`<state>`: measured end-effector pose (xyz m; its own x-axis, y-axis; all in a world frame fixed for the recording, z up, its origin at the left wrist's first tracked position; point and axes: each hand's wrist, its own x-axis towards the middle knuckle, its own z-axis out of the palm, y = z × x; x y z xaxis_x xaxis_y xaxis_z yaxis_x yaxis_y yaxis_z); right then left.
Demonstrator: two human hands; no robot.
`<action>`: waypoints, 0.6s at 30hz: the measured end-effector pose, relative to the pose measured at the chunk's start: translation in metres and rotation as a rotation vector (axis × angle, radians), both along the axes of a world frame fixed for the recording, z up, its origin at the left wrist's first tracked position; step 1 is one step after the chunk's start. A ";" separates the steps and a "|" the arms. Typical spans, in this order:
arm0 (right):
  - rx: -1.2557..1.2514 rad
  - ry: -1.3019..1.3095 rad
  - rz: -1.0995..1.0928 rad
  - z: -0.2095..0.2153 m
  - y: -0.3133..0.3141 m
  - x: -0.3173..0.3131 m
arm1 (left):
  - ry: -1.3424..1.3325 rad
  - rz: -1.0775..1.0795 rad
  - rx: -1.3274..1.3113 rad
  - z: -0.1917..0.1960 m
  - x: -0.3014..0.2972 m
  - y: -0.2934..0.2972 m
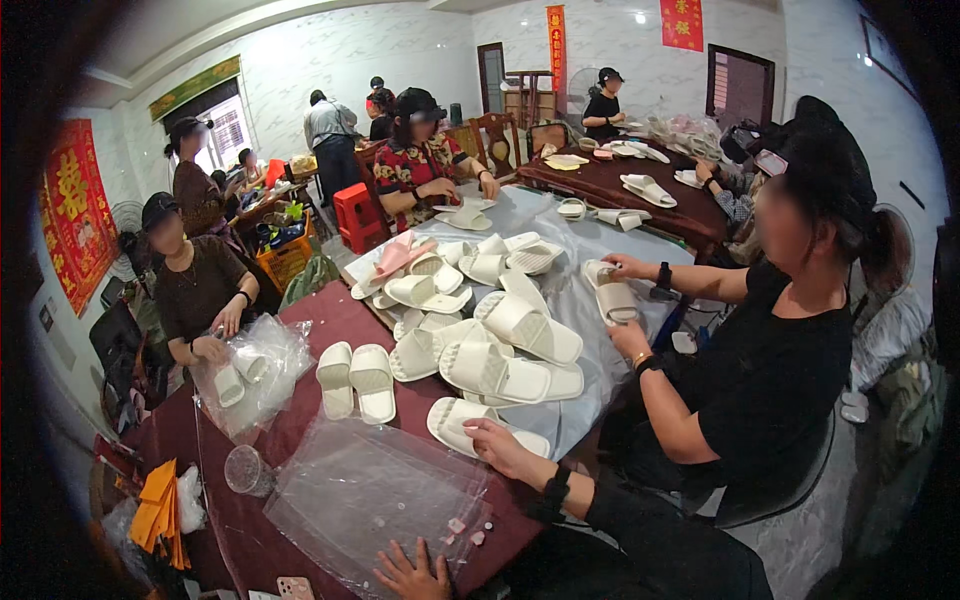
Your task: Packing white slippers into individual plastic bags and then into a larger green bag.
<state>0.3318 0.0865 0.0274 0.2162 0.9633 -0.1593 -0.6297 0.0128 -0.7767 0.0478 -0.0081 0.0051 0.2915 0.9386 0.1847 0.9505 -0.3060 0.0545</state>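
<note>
My left hand [413, 574] lies with spread fingers at the near edge of a flat clear plastic bag [365, 490] on the table. My right hand [505, 450], with a black band on its wrist, has its fingers closed on a cream slipper [450, 418] at the front of the pile. Left of that slipper, a pair of cream slippers [373, 385] sits side by side, toes toward me. Behind them is a heap of loose cream slippers [520, 325], with a pink piece [400, 255] on top.
A clear round tub [248, 470] and orange slips [158, 505] are at the left; a phone [295, 588] lies at the near edge. Small pale bits [457, 525] lie by the bag. One co-worker [765, 350] holds a slipper at right; another [200, 280] bags slippers at left.
</note>
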 end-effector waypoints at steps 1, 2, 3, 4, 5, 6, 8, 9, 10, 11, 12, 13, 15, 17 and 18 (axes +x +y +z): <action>-0.012 0.011 0.028 0.001 0.003 -0.001 | -0.006 -0.024 0.003 0.004 0.000 0.000; -0.023 0.021 0.056 0.003 0.005 -0.001 | -0.004 -0.024 0.002 0.003 0.000 0.000; -0.023 0.023 0.061 0.006 0.005 0.000 | -0.015 -0.032 0.005 0.001 -0.001 0.002; 0.003 0.045 0.129 0.009 0.003 0.002 | -0.026 -0.039 0.009 0.000 -0.003 0.003; 0.028 0.066 0.197 0.013 0.003 0.004 | -0.024 -0.036 0.010 -0.003 -0.004 0.004; 0.028 0.067 0.199 0.027 0.000 0.003 | -0.006 -0.037 0.003 -0.006 -0.005 0.004; 0.058 0.284 0.185 0.056 -0.008 -0.002 | 0.016 -0.034 -0.013 -0.013 -0.007 0.005; 0.128 0.362 0.236 0.058 -0.011 0.004 | -0.003 -0.038 0.018 -0.014 -0.006 0.005; 0.128 0.363 0.232 0.058 -0.013 0.009 | -0.022 -0.042 0.049 -0.015 -0.006 0.004; 0.204 0.439 0.305 0.057 -0.016 0.014 | -0.021 -0.047 0.048 -0.014 -0.005 0.003; 0.282 0.513 0.374 0.058 -0.018 0.018 | -0.024 -0.037 0.039 -0.013 -0.003 0.004; 0.173 0.541 0.268 0.072 -0.022 0.012 | -0.026 -0.017 0.027 -0.013 -0.004 0.004; 0.055 0.555 0.206 0.099 -0.034 0.003 | 0.007 -0.021 0.041 -0.018 -0.006 0.005; 0.087 0.594 0.282 0.079 -0.033 0.011 | 0.039 -0.029 0.058 -0.020 -0.007 0.007; 0.087 0.595 0.280 0.077 -0.032 0.013 | 0.041 -0.036 0.040 -0.017 -0.006 0.007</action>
<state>0.3447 0.0540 0.1045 -0.1454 0.9850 -0.0928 -0.9396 -0.1669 -0.2987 0.0415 -0.0015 -0.0123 0.3332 0.9194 0.2089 0.9400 -0.3412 0.0026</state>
